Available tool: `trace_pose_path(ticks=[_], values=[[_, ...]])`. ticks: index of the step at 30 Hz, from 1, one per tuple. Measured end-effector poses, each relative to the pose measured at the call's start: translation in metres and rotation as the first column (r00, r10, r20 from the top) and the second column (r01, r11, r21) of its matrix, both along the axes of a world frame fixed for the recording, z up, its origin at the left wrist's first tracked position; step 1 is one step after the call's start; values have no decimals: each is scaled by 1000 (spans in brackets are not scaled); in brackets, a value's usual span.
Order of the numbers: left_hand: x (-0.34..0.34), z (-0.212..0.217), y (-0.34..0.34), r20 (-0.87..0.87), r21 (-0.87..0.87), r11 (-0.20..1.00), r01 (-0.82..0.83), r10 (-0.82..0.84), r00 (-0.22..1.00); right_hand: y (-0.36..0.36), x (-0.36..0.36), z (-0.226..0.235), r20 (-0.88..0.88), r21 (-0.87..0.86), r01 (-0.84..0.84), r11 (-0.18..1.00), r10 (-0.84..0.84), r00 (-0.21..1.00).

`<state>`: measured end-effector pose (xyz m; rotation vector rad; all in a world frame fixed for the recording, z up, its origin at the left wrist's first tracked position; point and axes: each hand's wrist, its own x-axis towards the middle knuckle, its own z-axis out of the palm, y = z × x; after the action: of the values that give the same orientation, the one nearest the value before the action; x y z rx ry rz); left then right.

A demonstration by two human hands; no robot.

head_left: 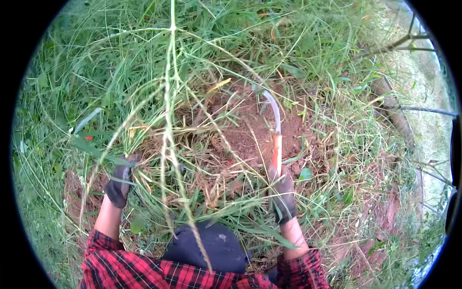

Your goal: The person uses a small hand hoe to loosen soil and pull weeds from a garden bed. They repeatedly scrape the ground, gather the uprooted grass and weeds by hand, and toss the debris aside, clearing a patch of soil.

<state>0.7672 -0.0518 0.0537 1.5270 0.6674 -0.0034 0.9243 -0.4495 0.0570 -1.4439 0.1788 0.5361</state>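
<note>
A sickle (274, 110) with an orange handle and a thin curved blade is held in my right hand (284, 192), which wears a dark glove. Its blade points away from me, its tip curving left over bare reddish soil (245, 137). On the left, my gloved left hand (120, 180) is closed at the near end of a clump of green and dry grass (147, 142). Blades partly cover its fingers. Loose cut grass and tangled roots (211, 188) lie between my two hands.
Tall thin stalks (168, 111) rise close in front, crossing the view. Dense green grass (96, 62) spreads beyond and to the left. A thick log-like piece (392, 108) lies at the right, near bare branches (399, 43). A dark rounded shape (207, 248) sits low in front of me.
</note>
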Motion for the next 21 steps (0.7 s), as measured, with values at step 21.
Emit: trace_pose_path(ticks=[21], values=[[63, 53, -110, -418, 198, 572, 796, -685, 596, -110, -89, 48, -117, -936, -256, 243, 470, 875]])
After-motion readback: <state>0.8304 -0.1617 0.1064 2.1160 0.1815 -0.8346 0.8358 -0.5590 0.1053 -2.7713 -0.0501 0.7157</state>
